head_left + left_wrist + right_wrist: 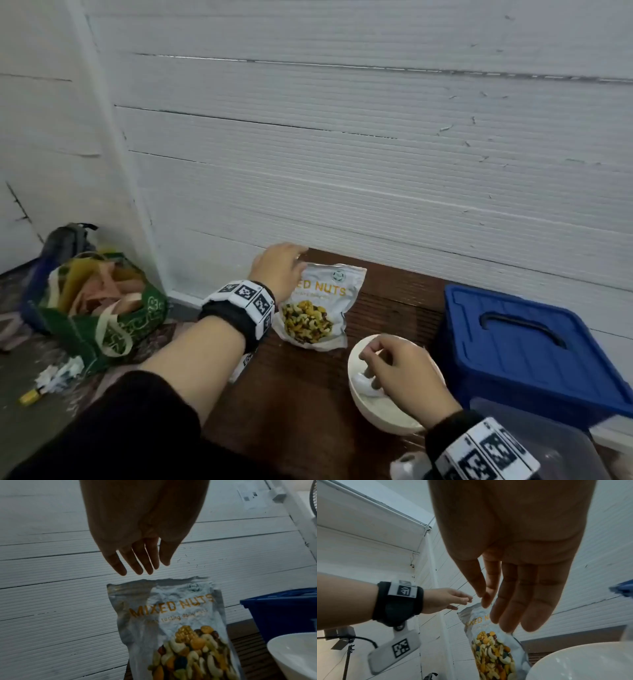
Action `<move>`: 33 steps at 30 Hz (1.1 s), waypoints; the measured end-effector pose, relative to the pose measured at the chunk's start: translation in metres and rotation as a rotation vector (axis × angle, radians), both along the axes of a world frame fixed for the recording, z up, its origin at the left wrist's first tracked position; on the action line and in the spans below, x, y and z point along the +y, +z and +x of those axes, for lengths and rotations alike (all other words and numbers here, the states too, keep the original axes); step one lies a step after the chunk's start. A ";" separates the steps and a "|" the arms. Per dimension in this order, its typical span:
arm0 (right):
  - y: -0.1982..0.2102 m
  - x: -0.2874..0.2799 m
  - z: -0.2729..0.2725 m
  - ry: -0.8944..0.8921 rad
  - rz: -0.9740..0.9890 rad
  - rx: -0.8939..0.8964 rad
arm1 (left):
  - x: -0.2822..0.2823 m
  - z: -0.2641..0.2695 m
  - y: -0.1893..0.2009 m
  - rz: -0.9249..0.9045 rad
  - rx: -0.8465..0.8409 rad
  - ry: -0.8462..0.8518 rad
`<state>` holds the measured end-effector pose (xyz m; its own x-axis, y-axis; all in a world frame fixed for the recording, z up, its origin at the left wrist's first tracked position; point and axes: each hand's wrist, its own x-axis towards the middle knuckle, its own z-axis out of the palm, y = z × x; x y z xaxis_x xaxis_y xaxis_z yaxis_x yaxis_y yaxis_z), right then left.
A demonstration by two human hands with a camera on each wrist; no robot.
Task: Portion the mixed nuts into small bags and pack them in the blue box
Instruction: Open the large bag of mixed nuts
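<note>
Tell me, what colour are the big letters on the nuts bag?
Orange-gold, on the white mixed nuts bag. The left wrist view shows them best.

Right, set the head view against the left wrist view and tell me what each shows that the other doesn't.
Only the head view shows the right hand over the white bowl, fingers bent loosely, the blue box lid with its handle, and the green tote bag on the floor.

Only the left wrist view shows the full MIXED NUTS lettering and the left hand palm with straight fingers just short of the pouch's top edge.

Both show the nut pouch, the blue box, the bowl and the white ribbed wall.
</note>
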<state>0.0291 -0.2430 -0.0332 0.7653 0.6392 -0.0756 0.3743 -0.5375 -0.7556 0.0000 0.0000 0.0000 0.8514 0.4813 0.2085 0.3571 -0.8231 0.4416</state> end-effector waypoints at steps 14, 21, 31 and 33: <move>0.001 0.074 0.019 -0.040 0.231 0.075 | -0.009 -0.012 0.000 0.220 0.081 0.038; 0.009 0.074 -0.009 -0.097 0.376 0.281 | -0.053 -0.060 0.012 0.191 0.060 0.136; 0.013 0.052 -0.032 -0.230 0.516 0.586 | -0.103 -0.091 0.010 -0.145 0.075 0.122; 0.015 0.052 -0.030 -0.237 0.515 0.637 | -0.098 -0.090 0.011 -0.226 0.089 0.102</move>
